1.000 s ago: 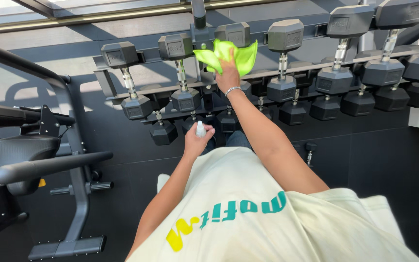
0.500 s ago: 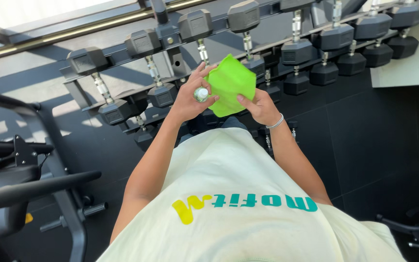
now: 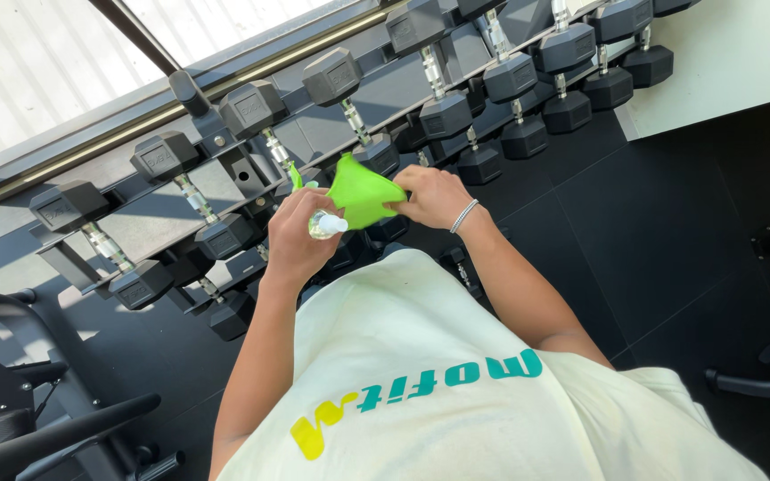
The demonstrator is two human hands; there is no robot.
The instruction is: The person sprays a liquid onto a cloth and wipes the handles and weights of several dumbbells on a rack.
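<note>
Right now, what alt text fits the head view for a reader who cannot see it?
Seen from above, a person holds a bright green cloth in the right hand and a small spray bottle in the left hand. A rack of black hex dumbbells stands before them.

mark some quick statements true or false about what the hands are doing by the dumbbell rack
1. The left hand holds a small spray bottle. True.
2. The right hand grips a green cloth. True.
3. The cloth is spread over a dumbbell on the rack. False: both hands hold it bunched in front of the chest.
4. The right wrist is bare. False: it wears a thin bracelet.
5. The dumbbells have black hexagonal heads. True.
</note>
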